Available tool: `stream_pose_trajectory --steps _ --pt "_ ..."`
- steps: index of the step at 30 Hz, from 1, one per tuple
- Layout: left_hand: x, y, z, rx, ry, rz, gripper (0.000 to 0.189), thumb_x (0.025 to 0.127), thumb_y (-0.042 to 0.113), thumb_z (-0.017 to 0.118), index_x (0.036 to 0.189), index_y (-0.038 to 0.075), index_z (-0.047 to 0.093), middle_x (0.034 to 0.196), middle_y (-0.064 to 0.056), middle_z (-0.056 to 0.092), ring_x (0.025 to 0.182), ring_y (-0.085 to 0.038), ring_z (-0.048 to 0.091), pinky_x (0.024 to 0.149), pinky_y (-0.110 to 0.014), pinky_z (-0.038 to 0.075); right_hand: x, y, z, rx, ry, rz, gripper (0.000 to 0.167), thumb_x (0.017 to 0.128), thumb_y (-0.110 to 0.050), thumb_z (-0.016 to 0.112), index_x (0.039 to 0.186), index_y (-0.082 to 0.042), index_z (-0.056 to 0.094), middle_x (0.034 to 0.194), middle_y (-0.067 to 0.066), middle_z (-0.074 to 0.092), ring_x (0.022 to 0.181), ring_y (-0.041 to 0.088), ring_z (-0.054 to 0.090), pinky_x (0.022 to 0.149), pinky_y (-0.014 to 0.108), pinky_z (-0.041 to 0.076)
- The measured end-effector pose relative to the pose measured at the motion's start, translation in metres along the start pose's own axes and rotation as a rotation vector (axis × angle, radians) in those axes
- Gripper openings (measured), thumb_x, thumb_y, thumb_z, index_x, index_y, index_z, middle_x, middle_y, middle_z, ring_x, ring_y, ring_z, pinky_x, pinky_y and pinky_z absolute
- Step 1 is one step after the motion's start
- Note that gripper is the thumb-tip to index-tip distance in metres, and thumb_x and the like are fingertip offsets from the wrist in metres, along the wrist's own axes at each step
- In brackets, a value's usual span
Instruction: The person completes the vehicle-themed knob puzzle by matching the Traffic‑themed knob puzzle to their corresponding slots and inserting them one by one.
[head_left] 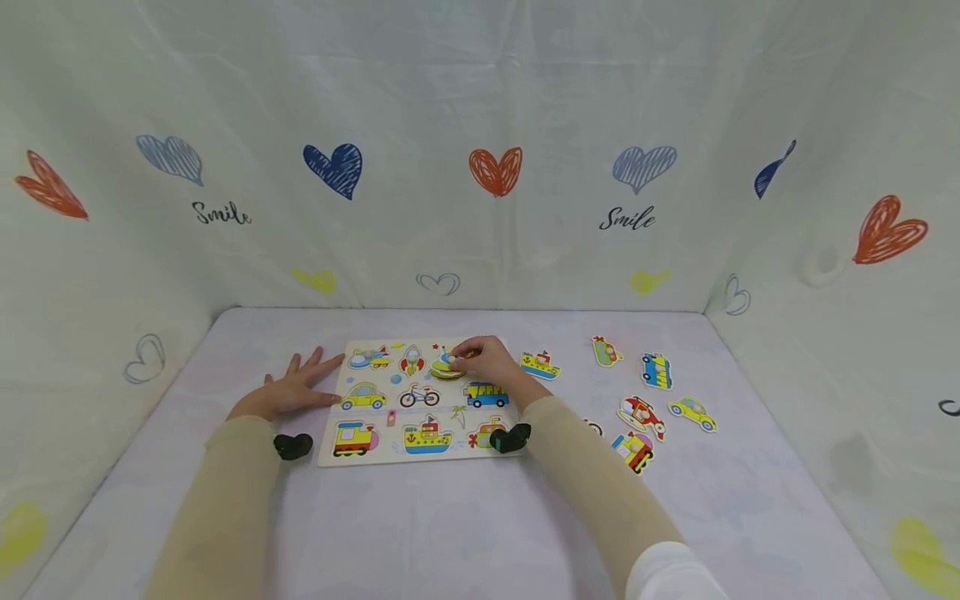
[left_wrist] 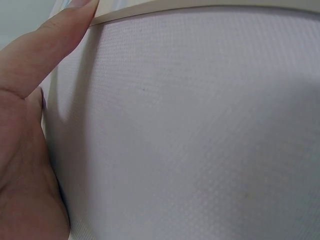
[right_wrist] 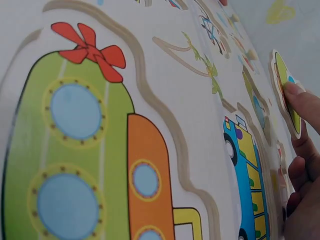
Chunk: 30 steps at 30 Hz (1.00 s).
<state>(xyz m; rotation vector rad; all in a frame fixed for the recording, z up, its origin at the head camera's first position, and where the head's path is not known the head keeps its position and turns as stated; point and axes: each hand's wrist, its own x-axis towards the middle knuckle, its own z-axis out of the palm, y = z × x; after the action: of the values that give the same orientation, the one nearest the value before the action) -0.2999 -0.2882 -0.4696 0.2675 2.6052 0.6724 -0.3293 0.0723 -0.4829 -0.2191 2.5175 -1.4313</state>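
Note:
My right hand (head_left: 487,360) pinches a flying-saucer puzzle piece (right_wrist: 285,95) between thumb and fingers. The piece is yellow-green with a pale edge. In the right wrist view it is tilted and apart from a green and blue picture in its recess (right_wrist: 256,102) on the board. The pale puzzle board (head_left: 390,443) lies flat, printed with vehicles such as a car, a bicycle and a bus. Spread flat at the board's left edge is my left hand (head_left: 288,392), holding nothing. Its thumb (left_wrist: 60,42) touches the board's rim in the left wrist view.
Loose pieces lie right of the board: a ship (head_left: 540,364), a submarine (head_left: 606,352), a bus (head_left: 656,371), a helicopter (head_left: 642,417), a car (head_left: 693,413) and a train (head_left: 633,451). My right arm partly hides a bicycle piece (head_left: 593,426). A white curtain (head_left: 405,233) encloses the table.

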Motion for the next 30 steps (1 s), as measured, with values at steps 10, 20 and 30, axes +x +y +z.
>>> stream_pose_trajectory --steps 10,20,30 --pt "-0.0034 0.0025 0.0055 0.004 0.004 -0.020 0.098 0.082 0.054 0.070 0.155 0.012 0.019 0.157 -0.028 -0.011 0.136 -0.052 -0.025 0.094 -0.078 -0.018 -0.0003 0.0037 0.0037 -0.027 -0.024 -0.012 0.016 0.086 -0.025 0.077 0.099 -0.017 0.076 0.093 0.000 0.064 0.085 0.020 0.053 0.071 0.030 0.044" --pt "-0.0064 0.0015 0.0039 0.016 0.020 -0.017 0.096 0.084 0.052 0.069 0.155 0.012 0.019 0.158 -0.027 -0.010 0.137 -0.052 -0.023 0.094 -0.078 -0.017 -0.0013 -0.0029 0.0032 -0.060 -0.059 -0.013 0.013 0.086 -0.024 0.077 0.097 -0.017 0.075 0.093 -0.001 0.064 0.084 0.019 0.054 0.072 0.029 0.044" --pt "-0.0052 0.0007 0.0064 0.006 0.019 -0.012 0.097 0.083 0.053 0.069 0.155 0.013 0.020 0.158 -0.027 -0.010 0.137 -0.052 -0.023 0.094 -0.078 -0.017 0.0004 -0.0032 0.0065 -0.115 -0.013 0.007 0.016 0.084 -0.025 0.079 0.096 -0.015 0.076 0.090 -0.002 0.064 0.084 0.017 0.053 0.073 0.029 0.043"
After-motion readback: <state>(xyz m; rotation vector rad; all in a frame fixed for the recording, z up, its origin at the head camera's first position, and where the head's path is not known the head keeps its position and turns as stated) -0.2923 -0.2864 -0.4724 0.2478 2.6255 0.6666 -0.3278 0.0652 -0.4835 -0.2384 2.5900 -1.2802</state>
